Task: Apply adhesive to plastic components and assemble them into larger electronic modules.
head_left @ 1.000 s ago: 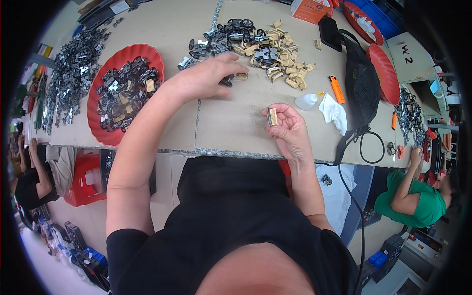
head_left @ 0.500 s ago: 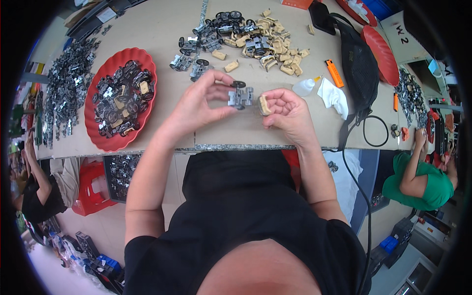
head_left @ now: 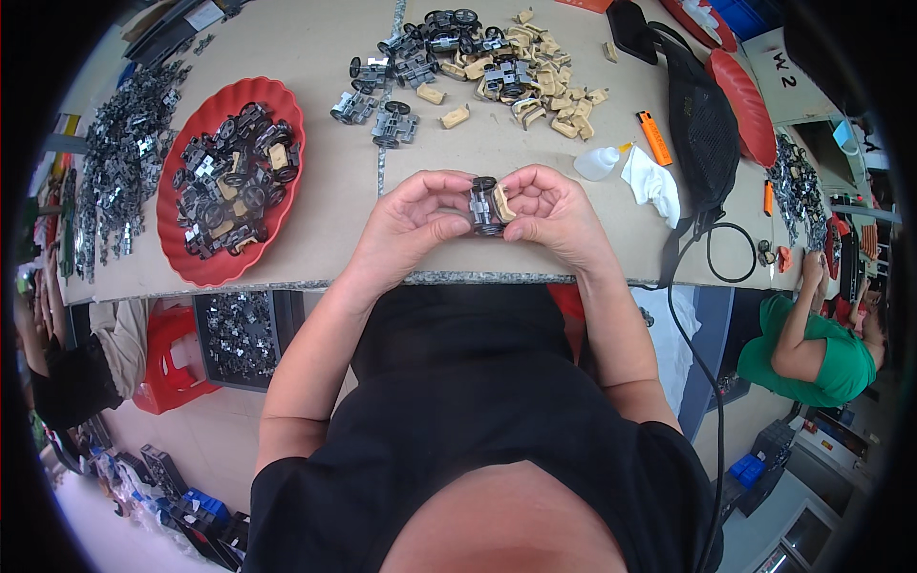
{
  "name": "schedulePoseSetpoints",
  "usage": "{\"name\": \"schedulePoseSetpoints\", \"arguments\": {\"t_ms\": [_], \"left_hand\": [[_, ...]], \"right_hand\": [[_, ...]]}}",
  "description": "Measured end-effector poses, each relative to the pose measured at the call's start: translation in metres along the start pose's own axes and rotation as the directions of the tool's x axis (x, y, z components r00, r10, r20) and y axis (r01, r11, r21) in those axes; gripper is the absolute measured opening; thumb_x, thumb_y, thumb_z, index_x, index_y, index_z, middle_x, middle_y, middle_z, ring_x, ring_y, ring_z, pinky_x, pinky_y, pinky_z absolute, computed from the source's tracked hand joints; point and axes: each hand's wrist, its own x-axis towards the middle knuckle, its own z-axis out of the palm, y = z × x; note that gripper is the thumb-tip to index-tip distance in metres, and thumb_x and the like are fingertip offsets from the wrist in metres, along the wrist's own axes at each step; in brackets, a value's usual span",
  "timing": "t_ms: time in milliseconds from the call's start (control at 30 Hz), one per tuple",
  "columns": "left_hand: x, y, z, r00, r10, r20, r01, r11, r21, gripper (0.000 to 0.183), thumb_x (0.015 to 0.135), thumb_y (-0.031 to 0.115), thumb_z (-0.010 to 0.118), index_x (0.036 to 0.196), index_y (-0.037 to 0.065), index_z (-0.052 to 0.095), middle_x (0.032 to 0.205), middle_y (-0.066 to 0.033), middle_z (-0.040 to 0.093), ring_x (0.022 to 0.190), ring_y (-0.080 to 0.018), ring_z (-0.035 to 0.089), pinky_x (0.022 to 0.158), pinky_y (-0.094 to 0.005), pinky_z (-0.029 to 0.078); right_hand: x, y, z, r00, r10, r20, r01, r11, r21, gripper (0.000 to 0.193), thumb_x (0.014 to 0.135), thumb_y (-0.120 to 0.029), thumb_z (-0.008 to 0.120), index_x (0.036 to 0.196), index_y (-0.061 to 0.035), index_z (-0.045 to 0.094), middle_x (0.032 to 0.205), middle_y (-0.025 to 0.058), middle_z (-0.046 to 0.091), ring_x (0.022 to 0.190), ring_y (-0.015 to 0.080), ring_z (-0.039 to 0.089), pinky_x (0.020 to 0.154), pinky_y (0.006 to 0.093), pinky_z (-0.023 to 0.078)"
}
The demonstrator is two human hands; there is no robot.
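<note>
Close to the table's front edge, my left hand (head_left: 425, 218) pinches a small grey toy chassis (head_left: 480, 202) with black wheels. My right hand (head_left: 549, 215) grips a tan plastic toy part (head_left: 501, 203), which touches the right side of the chassis; fingertips hide part of both pieces. Beyond my hands lies a pile of grey wheeled chassis (head_left: 413, 67) mixed with a heap of tan parts (head_left: 564, 91). To the left, a red scalloped tray (head_left: 175, 224) holds several wheeled chassis, some with tan parts.
Many grey pieces (head_left: 124, 162) cover the table's far left. At right are a white squeeze bottle (head_left: 597, 163), crumpled tissue (head_left: 651, 186), an orange tool (head_left: 654, 138), a black bag (head_left: 702, 124) with a dangling strap and another red tray (head_left: 743, 110). People sit on both sides, one in green (head_left: 812, 353).
Both hands have come together, bringing the tan part from apart into contact with the chassis. The chassis has turned and shifted slightly right.
</note>
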Motion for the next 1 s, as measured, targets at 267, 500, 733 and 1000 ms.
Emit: {"name": "schedulePoseSetpoints", "arguments": {"t_ms": [267,500,733,1000], "left_hand": [[-0.006,0.000,0.004,0.998,0.068,-0.010,-0.066,0.990,0.126,0.035,0.076,-0.007,0.064,0.109,-0.002,0.052,0.103,-0.0082,0.055,0.088,-0.0110,0.057,0.078,-0.0232,0.050],[-0.007,0.002,0.000,0.999,-0.036,-0.017,0.038,0.990,0.133,0.034,0.076,-0.006,0.063,0.107,-0.001,0.053,0.102,-0.0067,0.056,0.089,-0.0113,0.056,0.078,-0.0230,0.049],[-0.011,0.002,0.003,0.995,0.058,-0.080,-0.045,0.986,0.160,0.035,0.077,-0.008,0.060,0.110,-0.001,0.053,0.107,-0.0065,0.055,0.097,-0.0155,0.057,0.081,-0.0248,0.049],[-0.010,-0.001,-0.001,0.994,0.104,-0.025,-0.098,0.983,0.156,0.034,0.077,-0.010,0.058,0.110,-0.002,0.054,0.116,-0.0087,0.045,0.100,-0.0198,0.057,0.087,-0.0282,0.050]], "right_hand": [[0.001,0.000,0.002,0.998,0.051,0.033,-0.050,0.998,-0.036,0.037,0.068,0.005,0.073,0.100,0.0020,0.054,0.089,0.0058,0.061,0.080,0.0108,0.062,0.073,0.0228,0.052],[0.001,0.000,0.004,0.996,0.069,0.063,-0.069,0.998,-0.004,0.038,0.068,0.006,0.072,0.101,0.0024,0.053,0.089,0.0072,0.061,0.081,0.0116,0.062,0.073,0.0230,0.052],[0.000,-0.006,0.001,0.995,0.100,0.007,-0.099,0.993,-0.070,0.039,0.070,0.005,0.071,0.104,0.0043,0.052,0.089,0.0085,0.060,0.078,0.0128,0.063,0.070,0.0231,0.053],[0.002,-0.011,0.008,0.992,0.123,0.006,-0.116,0.948,-0.295,0.041,0.069,0.005,0.071,0.105,0.0067,0.052,0.088,0.0093,0.059,0.077,0.0125,0.063,0.069,0.0233,0.052]]}}
